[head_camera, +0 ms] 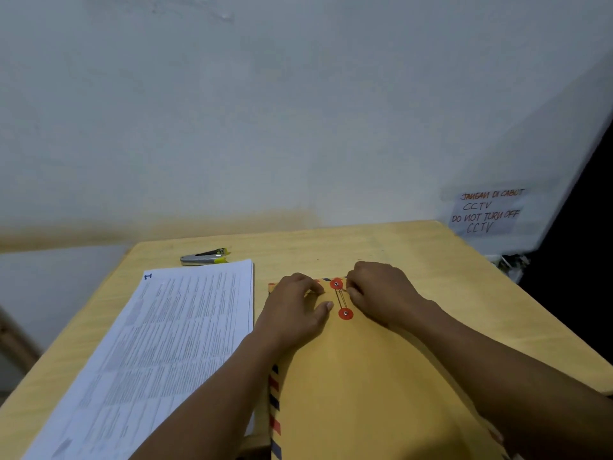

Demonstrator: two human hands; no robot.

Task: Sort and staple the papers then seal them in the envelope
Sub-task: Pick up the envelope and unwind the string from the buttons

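Hands work the string clasp of an envelope on a desk.

The envelope (358, 386) lies lengthwise away from the person, its two red discs (341, 298) at the far end between both hands. The left hand (295, 310) presses flat, fingers together, just left of the string; the right hand (381, 290), nearer the upper disc, appears to pinch it. Papers (159, 343) lie left, apart; beyond them, a stapler (204, 257).
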